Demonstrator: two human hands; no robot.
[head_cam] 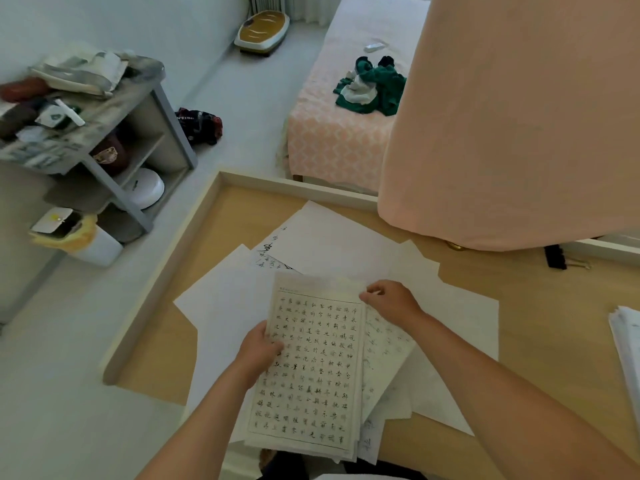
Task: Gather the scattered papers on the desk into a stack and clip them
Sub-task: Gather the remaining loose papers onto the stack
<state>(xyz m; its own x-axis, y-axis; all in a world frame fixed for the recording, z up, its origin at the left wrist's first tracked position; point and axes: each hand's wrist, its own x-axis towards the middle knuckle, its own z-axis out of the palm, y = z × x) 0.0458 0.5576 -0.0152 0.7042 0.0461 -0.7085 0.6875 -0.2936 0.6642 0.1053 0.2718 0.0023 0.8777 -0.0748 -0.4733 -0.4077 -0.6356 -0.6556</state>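
Observation:
A small bundle of sheets (311, 368), topped by a page covered in rows of handwritten characters, is lifted over the wooden desk (228, 209). My left hand (258, 351) grips its left edge, thumb on top. My right hand (391, 299) pinches the upper right corner of the pages. Several loose white sheets (339, 237) lie fanned out underneath and beyond the bundle. A black binder clip (556, 257) lies on the desk at the far right, away from both hands.
A second pile of paper (627, 341) sits at the desk's right edge. A pink draped cloth (519, 116) hangs over the desk's far right part. Left of the desk stand a grey shelf (114, 133) and a white bin (93, 244).

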